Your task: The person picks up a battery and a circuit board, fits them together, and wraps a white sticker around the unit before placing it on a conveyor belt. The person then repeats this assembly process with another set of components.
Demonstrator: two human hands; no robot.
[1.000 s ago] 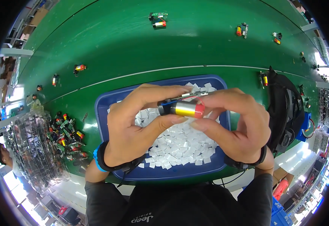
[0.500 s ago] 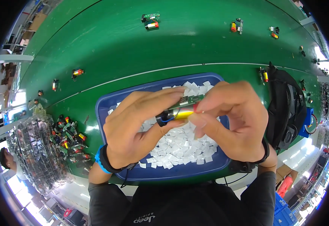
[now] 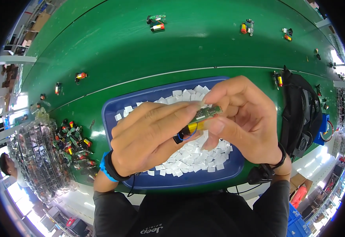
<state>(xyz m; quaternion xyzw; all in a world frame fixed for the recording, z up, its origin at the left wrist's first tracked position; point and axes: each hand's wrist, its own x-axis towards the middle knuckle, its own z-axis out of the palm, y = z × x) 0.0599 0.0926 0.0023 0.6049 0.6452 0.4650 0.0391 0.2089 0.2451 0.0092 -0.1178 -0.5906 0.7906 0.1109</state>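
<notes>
Tray (image 3: pixel 149 182) under hands; parts pile (image 3: pixel 73 142) left, seemingly loose.

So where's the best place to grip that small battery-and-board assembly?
By the yellow battery cell, probably from its sides. It is the rounder, sturdier part, while the green circuit board is thin and joined by fine wires. The left hand and right hand both pinch the assembly above the blue tray.

1. The green surface (image 3: pixel 149 51) carries a blue tray (image 3: pixel 188 182) of white squares.
2. A heap of small battery parts (image 3: pixel 73 143) lies at its left.
3. Single parts (image 3: pixel 156 23) lie scattered farther off.
4. A black bag (image 3: pixel 300 114) rests at the right.
</notes>
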